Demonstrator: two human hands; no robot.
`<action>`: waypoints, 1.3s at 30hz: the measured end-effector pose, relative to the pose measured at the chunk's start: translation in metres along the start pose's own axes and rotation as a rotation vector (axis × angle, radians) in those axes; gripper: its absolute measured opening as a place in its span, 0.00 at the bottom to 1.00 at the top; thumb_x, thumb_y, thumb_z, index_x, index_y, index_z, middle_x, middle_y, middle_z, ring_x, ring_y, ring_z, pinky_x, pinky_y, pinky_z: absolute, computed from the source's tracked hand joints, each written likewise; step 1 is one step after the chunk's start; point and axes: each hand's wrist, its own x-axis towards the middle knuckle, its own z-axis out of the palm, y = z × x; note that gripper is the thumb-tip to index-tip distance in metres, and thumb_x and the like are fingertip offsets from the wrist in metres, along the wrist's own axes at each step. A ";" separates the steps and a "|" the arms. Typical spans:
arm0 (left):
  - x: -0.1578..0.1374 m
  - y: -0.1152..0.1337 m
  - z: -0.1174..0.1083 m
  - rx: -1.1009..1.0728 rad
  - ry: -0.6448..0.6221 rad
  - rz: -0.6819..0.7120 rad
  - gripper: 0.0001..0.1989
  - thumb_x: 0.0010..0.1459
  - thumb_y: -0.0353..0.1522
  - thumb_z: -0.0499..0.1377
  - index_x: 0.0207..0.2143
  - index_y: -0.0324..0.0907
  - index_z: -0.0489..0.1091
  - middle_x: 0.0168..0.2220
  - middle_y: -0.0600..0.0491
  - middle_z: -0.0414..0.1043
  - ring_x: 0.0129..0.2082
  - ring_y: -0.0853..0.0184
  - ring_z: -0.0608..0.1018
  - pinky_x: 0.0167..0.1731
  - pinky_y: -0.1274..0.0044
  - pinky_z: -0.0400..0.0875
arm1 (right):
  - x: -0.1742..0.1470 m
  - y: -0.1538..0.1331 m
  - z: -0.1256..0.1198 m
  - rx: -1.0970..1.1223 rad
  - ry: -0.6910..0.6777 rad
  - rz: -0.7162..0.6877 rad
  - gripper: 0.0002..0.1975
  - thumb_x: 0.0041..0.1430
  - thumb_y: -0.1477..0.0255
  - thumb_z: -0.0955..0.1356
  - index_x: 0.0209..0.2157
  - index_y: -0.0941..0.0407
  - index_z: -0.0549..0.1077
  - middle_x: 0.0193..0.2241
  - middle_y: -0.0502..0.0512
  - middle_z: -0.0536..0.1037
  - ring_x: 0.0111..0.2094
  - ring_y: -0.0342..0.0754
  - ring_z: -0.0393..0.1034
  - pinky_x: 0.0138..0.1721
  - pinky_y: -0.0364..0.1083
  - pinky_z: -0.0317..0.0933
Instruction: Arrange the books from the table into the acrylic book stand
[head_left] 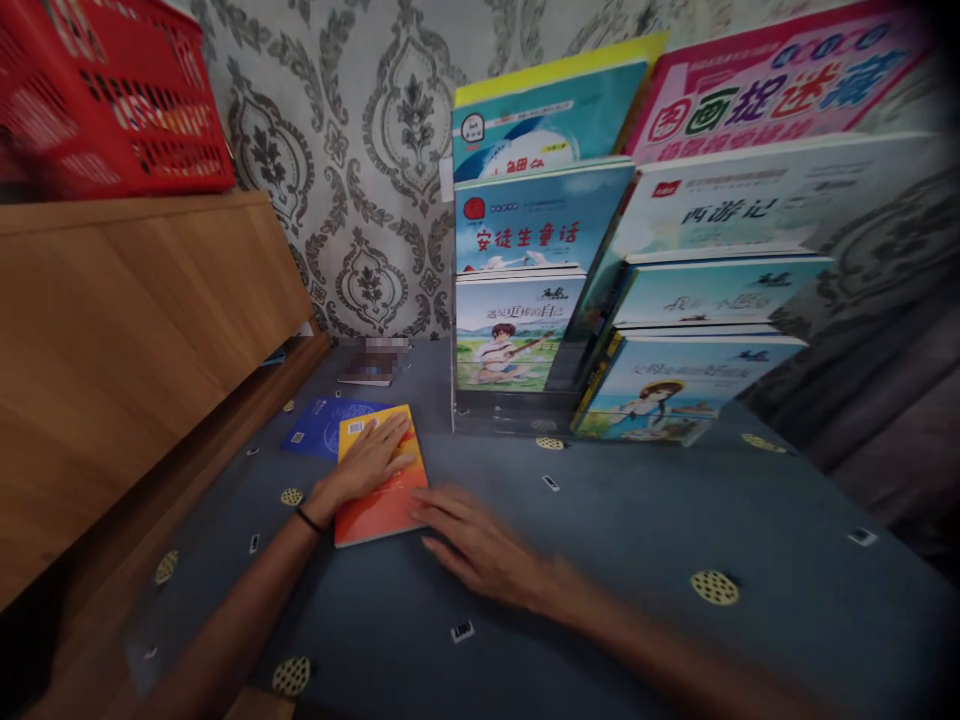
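An orange and yellow book (pixel 382 510) lies flat on the grey-blue tablecloth (pixel 510 580), its barcode at the upper left. My left hand (pixel 371 460) rests flat across its upper half with the fingers stretched out. At the book's right edge, the fingertips of my right hand (pixel 476 545) touch or nearly touch the cover; its fingers are extended and slightly blurred. A blue book (pixel 309 425) lies partly under the orange one. Further back is a small stack of items (pixel 367 362), its top blurred out.
A clear rack (pixel 510 412) holds tiered children's books, among them one with a guitar player (pixel 517 335) and a pink one (pixel 750 85). To the left, a red basket (pixel 120 110) stands on a wooden cabinet (pixel 150 300). Patterned wallpaper (pixel 405 120) covers the wall behind.
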 end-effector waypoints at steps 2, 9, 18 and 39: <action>0.005 -0.017 -0.001 -0.015 0.016 -0.043 0.31 0.69 0.44 0.45 0.70 0.42 0.48 0.72 0.44 0.45 0.72 0.61 0.48 0.69 0.58 0.41 | 0.019 -0.005 0.009 0.024 -0.031 0.012 0.19 0.70 0.69 0.60 0.59 0.57 0.69 0.60 0.62 0.71 0.63 0.51 0.62 0.63 0.56 0.60; 0.008 -0.064 0.014 -0.148 0.365 -0.366 0.25 0.67 0.36 0.44 0.60 0.33 0.65 0.64 0.37 0.64 0.67 0.57 0.63 0.66 0.61 0.55 | 0.051 0.019 0.037 -0.029 -0.017 0.192 0.21 0.68 0.70 0.62 0.59 0.61 0.67 0.64 0.69 0.65 0.67 0.57 0.56 0.66 0.59 0.53; -0.004 -0.062 0.032 -0.723 0.768 -0.577 0.21 0.57 0.31 0.54 0.53 0.39 0.70 0.60 0.41 0.69 0.65 0.53 0.66 0.65 0.60 0.58 | 0.047 0.020 0.039 -0.131 -0.020 0.134 0.23 0.71 0.68 0.59 0.63 0.64 0.62 0.65 0.68 0.64 0.69 0.54 0.51 0.68 0.53 0.52; -0.077 0.079 -0.027 -1.589 0.541 -0.782 0.30 0.37 0.30 0.72 0.46 0.43 0.71 0.41 0.47 0.81 0.37 0.53 0.84 0.34 0.69 0.82 | 0.027 -0.004 0.015 0.292 0.043 0.224 0.34 0.71 0.60 0.59 0.70 0.65 0.48 0.71 0.67 0.47 0.72 0.50 0.36 0.70 0.50 0.38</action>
